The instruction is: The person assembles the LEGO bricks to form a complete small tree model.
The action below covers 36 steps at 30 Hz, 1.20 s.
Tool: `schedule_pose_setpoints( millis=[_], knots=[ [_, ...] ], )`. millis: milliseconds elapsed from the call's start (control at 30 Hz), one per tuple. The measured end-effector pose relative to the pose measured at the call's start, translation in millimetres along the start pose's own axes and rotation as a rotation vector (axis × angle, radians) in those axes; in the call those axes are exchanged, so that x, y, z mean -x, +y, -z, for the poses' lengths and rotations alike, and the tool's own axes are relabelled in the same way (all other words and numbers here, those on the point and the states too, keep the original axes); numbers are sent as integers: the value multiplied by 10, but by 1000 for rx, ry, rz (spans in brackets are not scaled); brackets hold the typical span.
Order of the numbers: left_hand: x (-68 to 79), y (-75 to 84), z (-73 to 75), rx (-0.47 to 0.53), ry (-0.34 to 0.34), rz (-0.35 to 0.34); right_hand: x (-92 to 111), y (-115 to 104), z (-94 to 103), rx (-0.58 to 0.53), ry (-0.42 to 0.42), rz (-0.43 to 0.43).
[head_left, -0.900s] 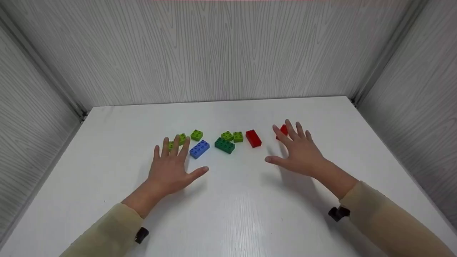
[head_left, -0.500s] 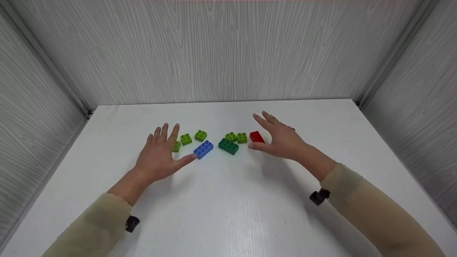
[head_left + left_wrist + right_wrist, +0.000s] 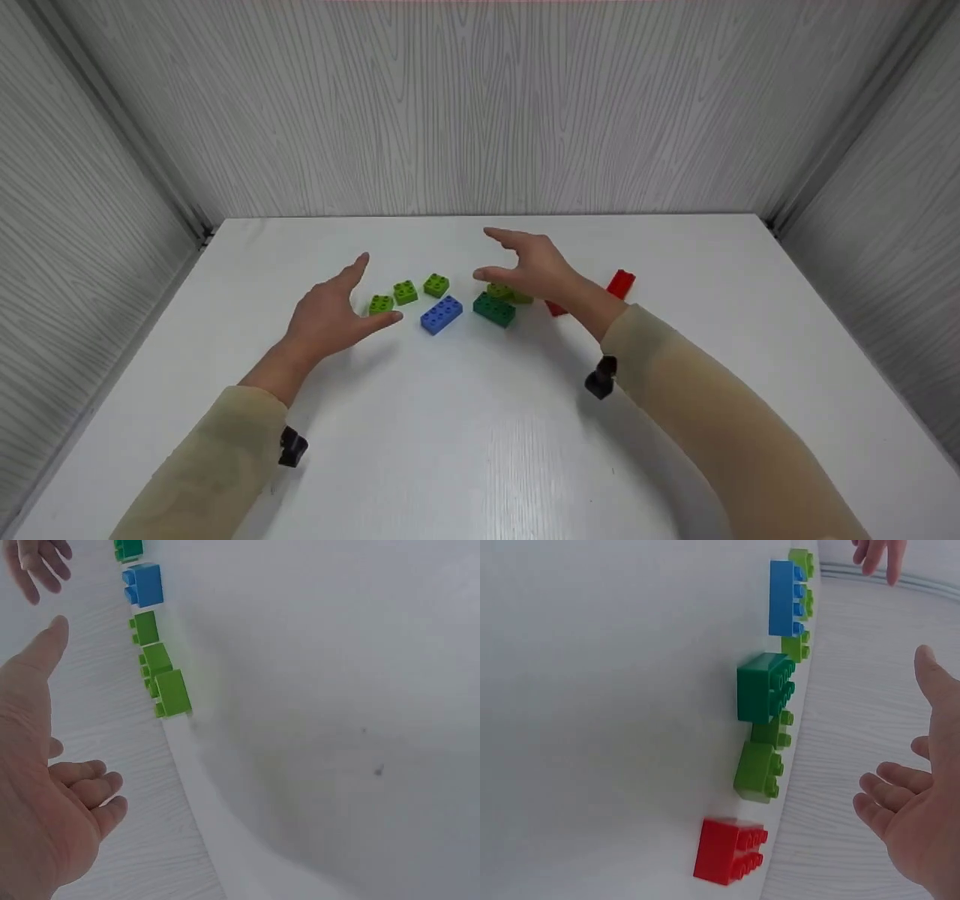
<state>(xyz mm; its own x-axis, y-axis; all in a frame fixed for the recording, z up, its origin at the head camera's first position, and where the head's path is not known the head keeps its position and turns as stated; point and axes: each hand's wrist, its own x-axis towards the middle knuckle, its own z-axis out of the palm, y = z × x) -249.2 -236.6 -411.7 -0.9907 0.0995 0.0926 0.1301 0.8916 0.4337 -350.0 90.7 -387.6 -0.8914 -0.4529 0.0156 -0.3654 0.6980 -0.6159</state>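
My left hand point(image 3: 328, 313) hovers above the table at the left end of a row of building bricks, thumb and fingers spread apart, holding nothing. Near it lie several small lime green bricks point(image 3: 406, 292) and a long blue brick point(image 3: 442, 315). My right hand point(image 3: 534, 264) is raised over the right part of the row, thumb apart from the fingers, also holding nothing. Below it sit a dark green brick point(image 3: 494, 309) and lime bricks point(image 3: 757, 772), partly covered by the hand in the head view. One red brick point(image 3: 728, 850) is mostly hidden behind the right wrist; another red brick point(image 3: 621, 284) lies farther right.
The bricks stand on a white table point(image 3: 450, 435) with a grey wood-grain panel point(image 3: 480, 112) behind it and more panels at both sides. Small black devices point(image 3: 601, 377) sit at both sleeve cuffs.
My right hand has moved left, from over the far red brick to over the lime and dark green bricks. The left hand has turned onto its side. The bricks keep their arrangement.
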Motion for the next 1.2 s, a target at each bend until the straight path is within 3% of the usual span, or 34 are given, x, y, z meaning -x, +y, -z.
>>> schedule_pose_setpoints(
  millis=[233,500,700,900,1200],
  knots=[
    [-82,-81,-157,163,36,54,-338,-45,-342,-159,22,-10],
    [-157,-182,-328,290,97,108,-525,-79,-625,-252,-29,-84],
    [-161,-233,-386,398,113,174,-604,-109,-751,-246,-38,-103],
    [-170,-262,-413,498,83,214,-633,-128,-822,-231,-33,-108],
    [-214,-304,-438,509,42,251,-680,-155,-877,-192,-54,-131]
  ],
)
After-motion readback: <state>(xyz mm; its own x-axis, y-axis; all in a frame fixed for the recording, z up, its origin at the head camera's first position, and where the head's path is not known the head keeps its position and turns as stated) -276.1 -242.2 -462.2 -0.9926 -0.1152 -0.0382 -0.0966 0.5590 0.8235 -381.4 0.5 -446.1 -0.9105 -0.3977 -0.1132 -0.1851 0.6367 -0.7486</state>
